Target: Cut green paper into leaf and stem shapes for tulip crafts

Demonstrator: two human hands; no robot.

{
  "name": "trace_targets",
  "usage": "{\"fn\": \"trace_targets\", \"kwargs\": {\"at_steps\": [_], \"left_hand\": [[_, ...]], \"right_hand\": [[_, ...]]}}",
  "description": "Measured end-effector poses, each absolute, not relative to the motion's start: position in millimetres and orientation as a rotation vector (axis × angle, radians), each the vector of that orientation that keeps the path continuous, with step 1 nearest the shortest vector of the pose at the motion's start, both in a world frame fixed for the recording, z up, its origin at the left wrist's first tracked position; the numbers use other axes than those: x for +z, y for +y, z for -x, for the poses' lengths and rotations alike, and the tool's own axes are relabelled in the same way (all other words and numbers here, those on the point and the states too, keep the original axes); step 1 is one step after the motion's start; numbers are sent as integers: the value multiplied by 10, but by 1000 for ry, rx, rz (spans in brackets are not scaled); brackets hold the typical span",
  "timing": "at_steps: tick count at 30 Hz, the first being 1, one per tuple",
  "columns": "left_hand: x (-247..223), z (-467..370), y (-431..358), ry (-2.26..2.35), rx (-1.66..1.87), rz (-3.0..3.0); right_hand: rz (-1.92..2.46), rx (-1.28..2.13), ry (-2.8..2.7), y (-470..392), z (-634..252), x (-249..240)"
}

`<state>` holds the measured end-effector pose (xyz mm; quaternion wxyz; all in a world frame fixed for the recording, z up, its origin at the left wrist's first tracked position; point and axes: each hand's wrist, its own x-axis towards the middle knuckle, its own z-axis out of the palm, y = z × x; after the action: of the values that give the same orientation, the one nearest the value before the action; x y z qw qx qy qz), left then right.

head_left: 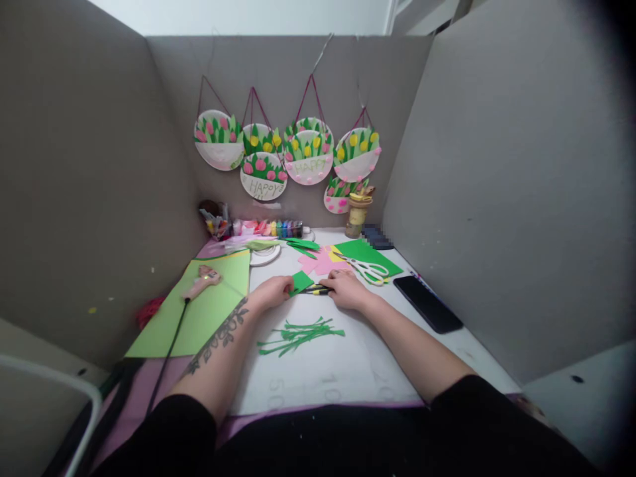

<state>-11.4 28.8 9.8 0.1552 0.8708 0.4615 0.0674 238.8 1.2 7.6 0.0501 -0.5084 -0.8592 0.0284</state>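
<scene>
My left hand [276,292] is closed on the edge of a small green paper piece [301,282] over the white table. To its right, my right hand [344,289] has its fingers on some black and yellow pens [318,289], which lie partly beneath the fingertips. Nearer to me, a loose pile of thin green paper strips [301,336] lies on the white surface. Just beyond my right hand are pink paper pieces [322,260], white-handled scissors [370,268] and a larger green sheet [365,253].
A glue gun [203,281] lies on light green sheets [173,324] at the left, its cord running toward me. At the right is a black phone [427,305]. Paint jars [285,229] and a decorated jar [355,215] stand behind, below hanging paper-plate crafts [309,158].
</scene>
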Motion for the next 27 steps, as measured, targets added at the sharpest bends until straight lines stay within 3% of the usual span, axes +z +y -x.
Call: {"fn": "trace_targets", "kwargs": {"at_steps": [27], "left_hand": [[93, 79, 334, 1177, -27, -2673]], "right_hand": [[1572, 95, -2692, -89, -2369, 191]]}}
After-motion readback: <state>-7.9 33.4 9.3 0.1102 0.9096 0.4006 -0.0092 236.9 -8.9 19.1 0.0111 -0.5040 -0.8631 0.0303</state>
